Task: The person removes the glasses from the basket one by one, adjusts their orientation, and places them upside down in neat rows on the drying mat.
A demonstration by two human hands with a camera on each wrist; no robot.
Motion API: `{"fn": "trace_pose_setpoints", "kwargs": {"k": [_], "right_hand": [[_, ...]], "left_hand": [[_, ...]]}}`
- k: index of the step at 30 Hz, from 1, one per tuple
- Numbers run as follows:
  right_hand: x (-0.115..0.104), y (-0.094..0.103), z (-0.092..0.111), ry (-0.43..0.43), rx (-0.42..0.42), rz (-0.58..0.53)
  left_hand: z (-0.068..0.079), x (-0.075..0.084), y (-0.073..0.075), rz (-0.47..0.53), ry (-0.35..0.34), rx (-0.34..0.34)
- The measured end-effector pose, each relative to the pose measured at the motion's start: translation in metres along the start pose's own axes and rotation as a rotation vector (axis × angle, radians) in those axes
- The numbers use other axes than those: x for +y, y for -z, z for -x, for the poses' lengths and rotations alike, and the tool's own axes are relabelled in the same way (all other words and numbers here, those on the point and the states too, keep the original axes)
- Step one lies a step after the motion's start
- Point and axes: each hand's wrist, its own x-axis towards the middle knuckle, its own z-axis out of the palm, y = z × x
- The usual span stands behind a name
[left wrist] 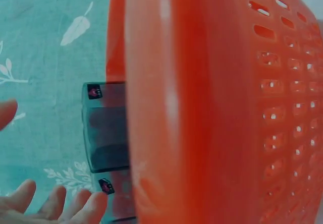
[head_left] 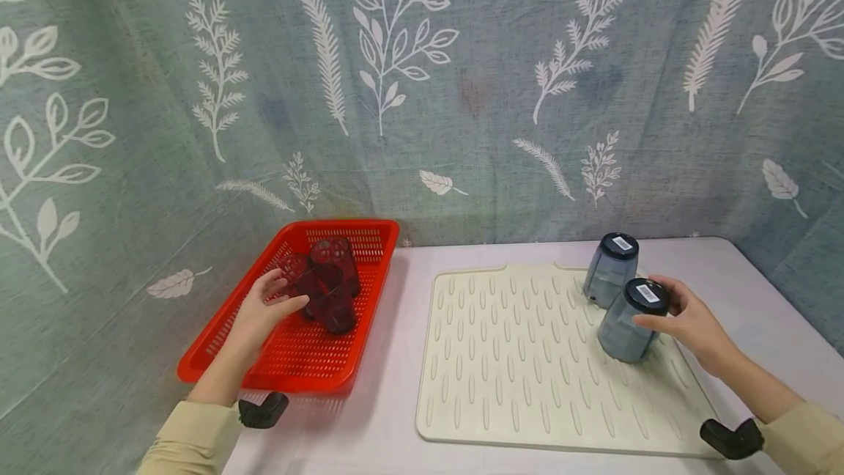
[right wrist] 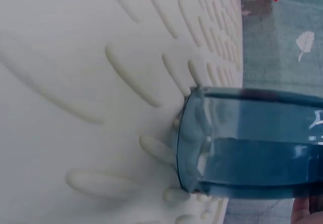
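My right hand (head_left: 692, 325) grips the base end of a bluish faceted drinking glass (head_left: 625, 332), thumb in front and fingers behind. This glass stands upside down and a little tilted, its rim at the ribbed cream drying mat (head_left: 501, 358). Just behind it is a second upturned glass (head_left: 611, 277), with a white label on its dark base. My left hand (head_left: 264, 310) hovers over the left side of a red plastic basket (head_left: 365, 350), fingers spread and holding nothing. Several glasses (head_left: 336, 310) lie in the basket beside those fingers; two glasses (left wrist: 107, 138) show past its rim in the left wrist view.
A white-covered table (head_left: 395, 424) carries the basket on the left and the mat on the right. Close behind and along the left hangs a grey-green curtain (head_left: 461, 167) with white leaf prints. The basket has raised, slotted walls.
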Motion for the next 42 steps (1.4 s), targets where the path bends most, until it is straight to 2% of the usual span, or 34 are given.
{"fn": "trace_pose_setpoints", "kwargs": {"k": [2, 7, 9, 13, 20, 23, 29, 35, 42], "right_hand": [[0.014, -0.002, -0.005, -0.019, 0.033, -0.024], [0.043, -0.006, -0.01, 0.011, 0.074, -0.078], [0.048, -0.006, -0.009, 0.035, 0.073, -0.086], [0.056, -0.008, -0.007, 0.023, 0.087, -0.082], [0.072, -0.007, -0.006, -0.087, 0.088, 0.016], [0.077, -0.007, -0.003, -0.104, 0.096, 0.029], [0.078, -0.005, 0.01, -0.08, 0.129, 0.029], [0.072, -0.002, 0.019, -0.026, 0.125, 0.068], [0.067, -0.006, 0.028, 0.044, 0.148, 0.122]], "left_hand": [[-0.004, 0.001, -0.001, 0.014, 0.025, 0.032], [-0.012, 0.003, -0.004, 0.036, 0.101, 0.065], [-0.014, 0.004, -0.005, 0.032, 0.123, 0.06], [-0.016, 0.008, -0.006, 0.012, 0.144, 0.046], [-0.022, 0.014, -0.006, -0.034, 0.154, 0.0], [-0.025, 0.015, -0.008, -0.042, 0.176, -0.025], [-0.03, 0.016, -0.014, -0.047, 0.21, -0.05], [-0.033, 0.016, -0.018, -0.061, 0.239, -0.038], [-0.037, 0.012, -0.019, -0.018, 0.293, -0.071]]}}
